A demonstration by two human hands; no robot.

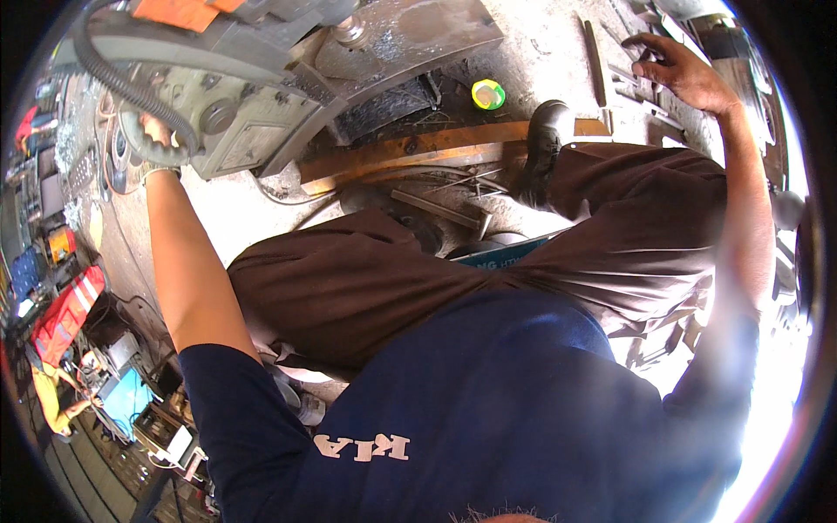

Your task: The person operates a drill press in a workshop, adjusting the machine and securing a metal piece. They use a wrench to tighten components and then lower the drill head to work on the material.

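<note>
My left hand (157,131) is at the grey machine (253,131) on the left, its fingers curled at a round grey handwheel (132,139). The wheel's rim and a ribbed dark hose (118,74) partly cover the hand. At the far right, my right hand (684,77) is raised with fingers loosely bent and apart, and nothing shows in it. Beneath and beside it lie several metal bars (645,100) on the floor.
A rusty beam (418,148) crosses the floor before my legs, with my dark shoe (547,139) against it. Beyond stands a yellow-green tub (487,94). Cables and rods (445,183) lie between my legs. A person in yellow (48,397) works at the far left.
</note>
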